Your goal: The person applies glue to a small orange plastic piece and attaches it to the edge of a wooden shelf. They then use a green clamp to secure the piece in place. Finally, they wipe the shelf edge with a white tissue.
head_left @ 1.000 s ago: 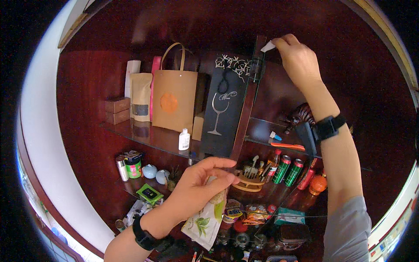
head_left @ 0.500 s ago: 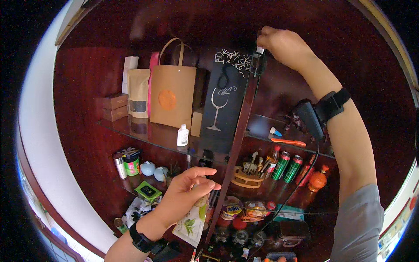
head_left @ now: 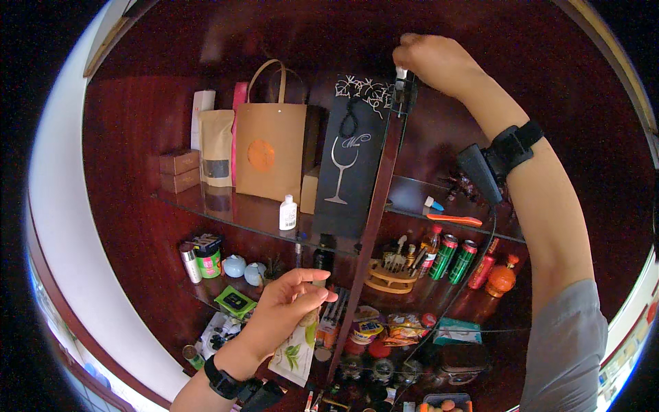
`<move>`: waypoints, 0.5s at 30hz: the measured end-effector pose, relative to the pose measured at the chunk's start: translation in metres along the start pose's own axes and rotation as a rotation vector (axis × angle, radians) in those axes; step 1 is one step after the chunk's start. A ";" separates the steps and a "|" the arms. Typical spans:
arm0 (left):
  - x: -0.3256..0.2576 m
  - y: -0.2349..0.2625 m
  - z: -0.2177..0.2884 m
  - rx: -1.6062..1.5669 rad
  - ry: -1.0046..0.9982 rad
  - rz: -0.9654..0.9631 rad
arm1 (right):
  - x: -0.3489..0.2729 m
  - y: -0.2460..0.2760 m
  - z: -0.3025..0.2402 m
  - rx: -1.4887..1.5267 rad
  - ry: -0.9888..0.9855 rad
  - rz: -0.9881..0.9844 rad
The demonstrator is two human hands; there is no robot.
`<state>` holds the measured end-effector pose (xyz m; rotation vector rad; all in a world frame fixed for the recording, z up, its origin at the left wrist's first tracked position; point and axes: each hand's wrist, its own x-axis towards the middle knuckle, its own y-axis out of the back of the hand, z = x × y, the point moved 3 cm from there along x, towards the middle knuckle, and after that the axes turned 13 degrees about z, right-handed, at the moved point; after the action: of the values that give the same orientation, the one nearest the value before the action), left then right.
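Note:
My left hand (head_left: 285, 309) is closed in front of the lower middle shelves. From its grip hangs a white packet (head_left: 295, 358) printed with green leaves, its upper end partly hidden by my fingers. My right hand (head_left: 439, 62) is raised high, its fingers pinched together at the top of the wooden divider (head_left: 376, 206). Just below those fingertips is a small dark fitting (head_left: 403, 96) with a pale piece on top. What the fingers grip there is too small to make out. A tall black bag with a wine-glass print (head_left: 350, 165) stands left of the divider.
A brown paper bag (head_left: 271, 151) and a white bottle (head_left: 287, 213) stand on the left glass shelf. To the right are an orange-handled tool (head_left: 454, 220), green cans (head_left: 444, 255), a wooden rack (head_left: 390, 278) and an orange bottle (head_left: 501, 280). A dark cable (head_left: 473, 288) hangs across the right shelves.
My right hand has shifted slightly up and left at the divider's top. The left hand, with the packet, has drifted a little left. The view has moved slightly.

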<state>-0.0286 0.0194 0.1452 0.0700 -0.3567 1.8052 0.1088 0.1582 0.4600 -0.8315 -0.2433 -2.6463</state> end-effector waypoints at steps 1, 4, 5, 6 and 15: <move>-0.002 0.001 0.001 0.000 0.014 0.001 | 0.002 0.005 0.000 -0.007 -0.034 0.015; -0.004 0.004 0.001 -0.009 -0.047 -0.005 | 0.006 0.011 -0.002 0.003 -0.050 -0.029; -0.002 0.005 -0.001 -0.008 -0.044 -0.003 | 0.006 0.009 -0.004 0.022 -0.032 -0.090; -0.001 0.006 -0.002 -0.021 -0.041 0.005 | 0.008 0.008 -0.005 0.024 -0.032 -0.090; 0.001 0.006 -0.006 -0.030 -0.006 0.009 | 0.002 0.002 -0.002 0.015 -0.151 -0.163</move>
<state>-0.0339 0.0206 0.1382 0.0523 -0.3887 1.8087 0.1066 0.1553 0.4594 -1.0492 -0.3851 -2.7291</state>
